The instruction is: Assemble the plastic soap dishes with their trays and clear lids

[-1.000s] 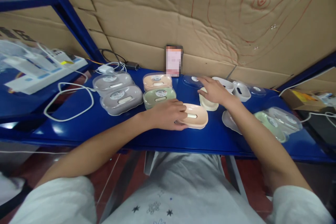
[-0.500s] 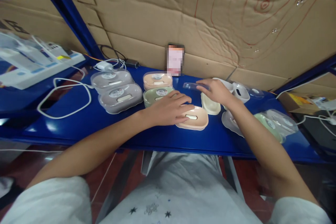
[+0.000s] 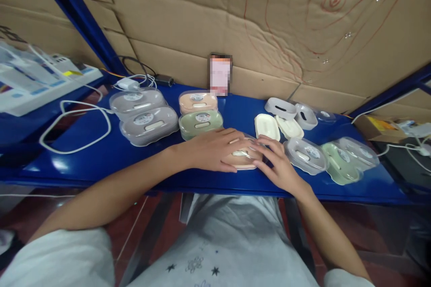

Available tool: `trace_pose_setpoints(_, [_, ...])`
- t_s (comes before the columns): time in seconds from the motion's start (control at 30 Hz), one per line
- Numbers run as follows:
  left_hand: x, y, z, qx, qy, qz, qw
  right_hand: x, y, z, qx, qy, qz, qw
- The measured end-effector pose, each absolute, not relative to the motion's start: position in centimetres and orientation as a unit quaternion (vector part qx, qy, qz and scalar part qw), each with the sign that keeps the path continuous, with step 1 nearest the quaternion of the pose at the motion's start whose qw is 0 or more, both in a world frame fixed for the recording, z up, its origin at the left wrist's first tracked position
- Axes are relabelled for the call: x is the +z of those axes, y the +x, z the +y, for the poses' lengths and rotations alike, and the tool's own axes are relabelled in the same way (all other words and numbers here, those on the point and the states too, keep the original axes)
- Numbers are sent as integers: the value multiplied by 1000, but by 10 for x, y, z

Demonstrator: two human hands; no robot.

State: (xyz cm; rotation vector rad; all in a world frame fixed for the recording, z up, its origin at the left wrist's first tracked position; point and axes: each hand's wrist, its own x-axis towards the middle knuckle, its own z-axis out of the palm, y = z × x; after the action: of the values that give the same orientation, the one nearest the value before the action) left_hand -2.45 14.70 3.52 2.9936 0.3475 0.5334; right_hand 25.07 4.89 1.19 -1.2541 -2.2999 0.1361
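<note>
Head view: cardboard sheets, some w/ red scribbles, line the wall behind a blue metal shelf (image 3: 101,161) that serves as the work surface. At centre, near the front edge, sits a peach soap box (image 3: 240,158) w/ a clear lid on it. Left hand (image 3: 210,149) lies flat over its left half, fingers spread a bit and pressing on top. Right hand (image 3: 278,163) touches the box's right end, fingers slightly apart and curled round the edge; whether they truly clamp it can't be told.

At 10 o'clock from the box: a closed green soap box (image 3: 201,123), w/ a closed orange soap box (image 3: 197,101) just behind it. Further at 9–10 o'clock, two grey soap boxes (image 3: 148,124) sit side by side, touching. At 1 o'clock: two cream trays (image 3: 267,126), w/ white bases (image 3: 291,112) behind them. At 3 o'clock: a clear-lidded white box (image 3: 305,156) just beside the right hand, then a green open box (image 3: 340,168). White cable (image 3: 76,125) loops at far 9 o'clock. A blurred upright card (image 3: 220,75) leans on the cardboard at 12 o'clock.
</note>
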Motion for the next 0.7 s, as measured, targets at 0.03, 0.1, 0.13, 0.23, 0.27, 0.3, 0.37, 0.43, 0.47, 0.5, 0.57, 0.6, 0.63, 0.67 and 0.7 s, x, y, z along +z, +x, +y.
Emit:
trace_pose_setpoints(0.03, [33, -23, 147, 178, 978, 104, 30, 7, 253, 49, 57, -465, -846, 257])
trace_pose_setpoints(0.1, [30, -21, 148, 180, 979, 91, -15, 0, 256, 49, 65, -465, -844, 261])
trace_pose_setpoints(0.13, [29, -21, 148, 178, 979, 88, -40, -3, 257, 49, 66, -462, -844, 264])
trace_pose_setpoints(0.23, [29, -20, 149, 171, 978, 81, -86, -6, 255, 50, 61, -455, -846, 273])
trace_pose_setpoints(0.27, [30, -20, 149, 173, 977, 83, -94, -6, 254, 50, 62, -453, -847, 272])
trace_pose_setpoints(0.3, [31, -20, 148, 177, 975, 87, -100, -5, 252, 50, 63, -453, -847, 271])
trace_pose_setpoints(0.37, [33, -21, 148, 181, 972, 94, -115, -5, 248, 49, 61, -458, -844, 272])
trace_pose_setpoints(0.43, [35, -21, 147, 177, 971, 93, -130, -5, 246, 49, 56, -464, -841, 274])
trace_pose_setpoints(0.47, [36, -22, 146, 174, 971, 91, -136, -5, 245, 49, 55, -465, -840, 275])
trace_pose_setpoints(0.5, [37, -22, 146, 171, 971, 89, -140, -5, 245, 49, 56, -465, -840, 274])
trace_pose_setpoints(0.57, [38, -22, 145, 163, 971, 92, -146, -5, 246, 51, 58, -462, -843, 269])
trace_pose_setpoints(0.6, [39, -22, 145, 156, 972, 96, -149, -6, 246, 51, 58, -461, -844, 267])
trace_pose_setpoints(0.63, [39, -21, 145, 148, 972, 100, -152, -7, 246, 52, 56, -461, -845, 265])
trace_pose_setpoints(0.67, [39, -21, 145, 140, 973, 104, -154, -8, 247, 52, 54, -460, -847, 261])
trace_pose_setpoints(0.7, [39, -21, 145, 134, 973, 107, -156, -9, 246, 52, 50, -460, -848, 258])
